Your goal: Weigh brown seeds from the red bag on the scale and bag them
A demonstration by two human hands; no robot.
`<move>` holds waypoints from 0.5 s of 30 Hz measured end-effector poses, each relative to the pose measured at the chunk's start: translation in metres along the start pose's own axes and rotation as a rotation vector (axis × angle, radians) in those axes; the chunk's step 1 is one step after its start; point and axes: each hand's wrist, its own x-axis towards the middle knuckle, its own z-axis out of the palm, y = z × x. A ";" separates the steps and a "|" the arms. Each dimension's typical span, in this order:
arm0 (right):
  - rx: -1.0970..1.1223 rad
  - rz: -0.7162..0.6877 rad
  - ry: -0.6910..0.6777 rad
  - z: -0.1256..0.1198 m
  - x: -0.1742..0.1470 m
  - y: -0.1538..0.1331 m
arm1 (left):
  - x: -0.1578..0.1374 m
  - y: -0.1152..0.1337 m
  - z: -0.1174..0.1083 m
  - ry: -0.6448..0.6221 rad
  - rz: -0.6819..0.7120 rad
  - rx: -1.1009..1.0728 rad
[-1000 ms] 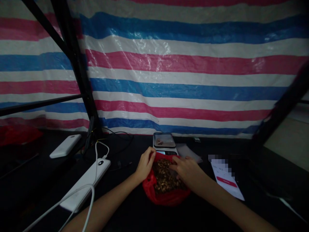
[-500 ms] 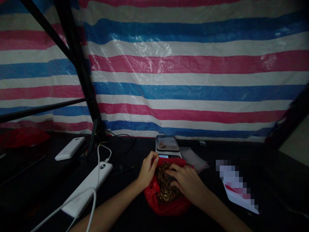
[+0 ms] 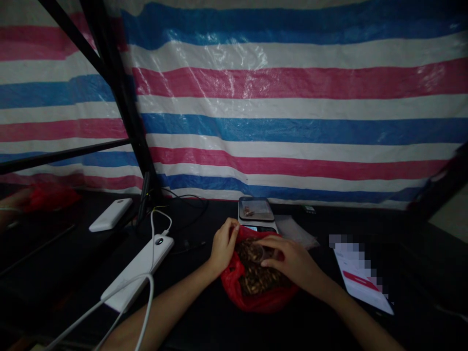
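A red plastic bag [image 3: 252, 302] stands open in front of me, full of small brownish-gold pieces [image 3: 256, 280] whose kind I cannot make out. My left hand [image 3: 224, 246] pinches the bag's rim at its left side. Inside the bag mouth, my right hand [image 3: 287, 256] has its fingers curled around what looks like a small clear cup [image 3: 260, 252], resting among the pieces. Just behind the bag sits a digital scale [image 3: 272, 225] with a few small pieces [image 3: 248, 211] on its platform, its lit display partly hidden by the bag.
A clear plastic bag [image 3: 296, 231] lies right of the scale, and a phone with a lit screen [image 3: 360, 278] farther right. Two white power banks [image 3: 139, 273] and a white cable [image 3: 150, 292] lie left. Another person's hand [image 3: 16, 202] touches a red bag [image 3: 53, 197] at far left.
My right hand has shifted slightly right and turned, so the clear cup shows more. My left hand keeps the rim. At far left, another person's hand has come into view.
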 end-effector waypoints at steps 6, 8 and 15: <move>0.209 -0.042 0.149 -0.028 0.022 -0.001 | -0.005 0.004 0.002 -0.169 0.073 0.079; 0.278 -0.044 0.240 -0.032 0.035 0.002 | -0.008 0.006 0.003 -0.223 0.120 0.108; 0.373 0.120 0.614 -0.013 0.061 0.052 | -0.012 0.016 -0.001 -0.411 0.298 0.243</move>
